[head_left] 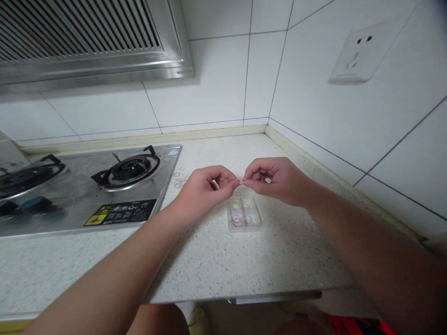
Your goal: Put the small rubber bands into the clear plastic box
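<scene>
My left hand (pixel 213 184) and my right hand (pixel 275 179) meet above the counter, each pinching one side of a small orange-red rubber band (pixel 240 181). The band spans the short gap between the fingertips. Just below them on the counter sits a clear plastic box (pixel 244 228) divided into compartments. Inside it, a yellow band (pixel 235 205) lies at the back left and pinkish-red bands (pixel 237 221) at the front left. Pale bands in the right compartments are hard to make out. Several loose bands (pixel 179 180) lie beside the stove, partly hidden by my left hand.
A steel gas stove (pixel 122 190) with black burners takes up the left of the speckled counter (pixel 209 265). Above it hangs a range hood (pixel 139 65). White tiled walls meet at the back corner, with a socket (pixel 359 53) on the right one.
</scene>
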Tool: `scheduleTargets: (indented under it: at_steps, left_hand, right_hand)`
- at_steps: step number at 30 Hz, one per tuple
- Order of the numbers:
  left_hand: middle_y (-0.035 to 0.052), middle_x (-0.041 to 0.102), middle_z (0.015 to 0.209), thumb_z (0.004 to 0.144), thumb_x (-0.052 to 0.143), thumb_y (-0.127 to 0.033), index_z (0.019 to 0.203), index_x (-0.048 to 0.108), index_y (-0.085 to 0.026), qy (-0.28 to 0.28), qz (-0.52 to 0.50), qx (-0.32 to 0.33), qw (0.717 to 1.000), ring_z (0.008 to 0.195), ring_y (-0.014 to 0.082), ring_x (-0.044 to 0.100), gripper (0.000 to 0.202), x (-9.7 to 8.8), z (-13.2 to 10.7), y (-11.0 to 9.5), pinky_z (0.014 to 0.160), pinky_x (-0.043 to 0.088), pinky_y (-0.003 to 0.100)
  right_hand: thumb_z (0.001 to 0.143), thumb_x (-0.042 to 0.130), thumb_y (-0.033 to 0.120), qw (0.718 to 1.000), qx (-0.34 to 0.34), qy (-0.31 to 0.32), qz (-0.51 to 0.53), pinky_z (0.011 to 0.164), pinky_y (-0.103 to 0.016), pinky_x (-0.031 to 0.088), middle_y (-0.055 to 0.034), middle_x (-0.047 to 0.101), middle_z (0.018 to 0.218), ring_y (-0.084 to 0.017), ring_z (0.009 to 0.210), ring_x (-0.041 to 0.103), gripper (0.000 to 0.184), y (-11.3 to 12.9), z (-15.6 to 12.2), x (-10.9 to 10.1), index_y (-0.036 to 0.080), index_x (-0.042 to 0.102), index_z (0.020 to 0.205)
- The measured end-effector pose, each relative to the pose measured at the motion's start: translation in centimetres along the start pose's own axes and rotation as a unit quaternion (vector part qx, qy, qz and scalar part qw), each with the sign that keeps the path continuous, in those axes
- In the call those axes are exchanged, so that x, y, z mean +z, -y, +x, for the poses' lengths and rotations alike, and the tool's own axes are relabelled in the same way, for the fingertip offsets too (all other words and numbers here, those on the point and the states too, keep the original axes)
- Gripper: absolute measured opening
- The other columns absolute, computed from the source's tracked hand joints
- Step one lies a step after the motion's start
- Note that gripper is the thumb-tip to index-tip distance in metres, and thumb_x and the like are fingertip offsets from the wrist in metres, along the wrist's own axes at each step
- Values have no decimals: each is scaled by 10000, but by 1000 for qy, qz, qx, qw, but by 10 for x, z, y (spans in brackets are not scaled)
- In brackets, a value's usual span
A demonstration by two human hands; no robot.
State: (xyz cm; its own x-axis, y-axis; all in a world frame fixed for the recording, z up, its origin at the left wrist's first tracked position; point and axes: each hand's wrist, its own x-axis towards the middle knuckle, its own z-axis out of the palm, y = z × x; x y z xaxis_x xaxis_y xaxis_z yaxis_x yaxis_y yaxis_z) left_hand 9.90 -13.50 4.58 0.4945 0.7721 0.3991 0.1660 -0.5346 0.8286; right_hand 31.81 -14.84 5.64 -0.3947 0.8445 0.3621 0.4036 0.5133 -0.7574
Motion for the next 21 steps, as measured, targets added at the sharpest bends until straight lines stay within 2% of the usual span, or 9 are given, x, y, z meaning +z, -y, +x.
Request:
scheduleTargets:
  at_steps: [9, 21]
  left_hand:
    - [39, 650, 749, 882, 647, -309, 913, 731, -137, -2, 6, 3, 1000, 656, 115, 535, 194, 0, 0, 1, 588, 403, 227]
    - [16, 592, 710, 872, 681, -331, 892, 719, -134, -1, -19, 3, 1000, 638, 102, 492, 202, 0, 0, 1, 569, 366, 221]
  right_hand:
    - [842, 658, 383, 1000, -9, -1, 1, 484, -138, 298, 15, 519, 617, -2, 538, 404, 289, 2, -1, -1, 103, 686, 907]
    - [837, 668, 399, 1000, -20, -7, 1, 512, -139, 333, 4, 548, 649, -9, 574, 441, 296, 0, 0, -1, 106, 660, 883]
